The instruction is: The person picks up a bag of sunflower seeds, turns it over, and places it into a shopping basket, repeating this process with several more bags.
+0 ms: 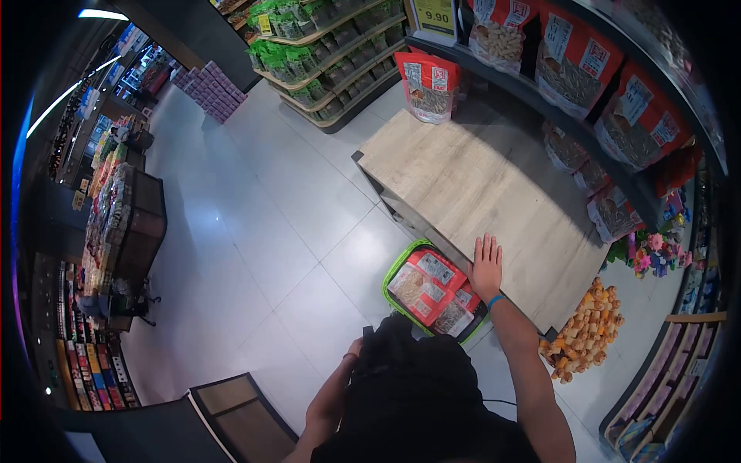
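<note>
My right hand (485, 268) lies flat near the front edge of a light wooden display table (494, 185), palm down, fingers extended and holding nothing. A blue band circles that wrist. Below the table edge, beside this hand, is a green-rimmed basket (391, 279) with red and clear food bags (432, 287) inside. My left hand (356, 349) is down by my body, against the dark clothing; its fingers are hidden. One red bag (432, 86) stands upright at the table's far left corner.
Shelves with red bags (575, 58) rise along the table's back. Green-topped packages fill a tiered rack (332, 65) ahead. Orange and tan items (584, 332) are at the table's right end. Display counters (135, 224) line the left, beyond the tiled floor (262, 239).
</note>
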`<state>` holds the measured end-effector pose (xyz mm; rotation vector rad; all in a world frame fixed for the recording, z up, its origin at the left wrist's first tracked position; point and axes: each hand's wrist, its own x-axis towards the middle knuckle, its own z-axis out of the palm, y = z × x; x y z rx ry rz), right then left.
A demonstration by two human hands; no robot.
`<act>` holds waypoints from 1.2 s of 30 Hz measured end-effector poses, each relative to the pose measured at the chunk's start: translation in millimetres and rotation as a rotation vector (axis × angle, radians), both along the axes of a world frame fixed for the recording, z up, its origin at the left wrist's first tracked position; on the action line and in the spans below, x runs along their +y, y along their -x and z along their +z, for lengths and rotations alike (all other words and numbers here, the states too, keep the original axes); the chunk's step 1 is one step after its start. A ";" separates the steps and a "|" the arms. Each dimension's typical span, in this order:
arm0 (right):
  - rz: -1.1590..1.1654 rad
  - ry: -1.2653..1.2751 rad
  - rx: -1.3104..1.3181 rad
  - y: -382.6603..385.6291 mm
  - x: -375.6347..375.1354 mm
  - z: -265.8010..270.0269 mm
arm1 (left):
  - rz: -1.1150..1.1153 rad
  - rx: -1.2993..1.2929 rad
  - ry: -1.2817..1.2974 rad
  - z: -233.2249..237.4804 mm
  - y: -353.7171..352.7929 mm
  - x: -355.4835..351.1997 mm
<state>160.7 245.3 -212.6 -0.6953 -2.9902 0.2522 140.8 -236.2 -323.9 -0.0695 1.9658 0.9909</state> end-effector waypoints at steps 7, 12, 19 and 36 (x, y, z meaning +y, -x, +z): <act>0.023 -0.045 -0.021 3.2 -3.3 5.2 | -0.029 0.073 0.086 -7.0 28.1 8.6; 0.021 -0.060 0.000 2.8 -3.7 2.3 | -0.032 0.078 0.113 -10.0 36.5 11.2; 0.032 -0.076 0.024 2.8 -5.6 -1.2 | 0.017 0.094 0.134 -6.8 39.1 6.8; 0.032 -0.112 0.029 3.9 -5.4 -9.9 | 0.367 0.097 -0.004 -27.0 14.7 -34.4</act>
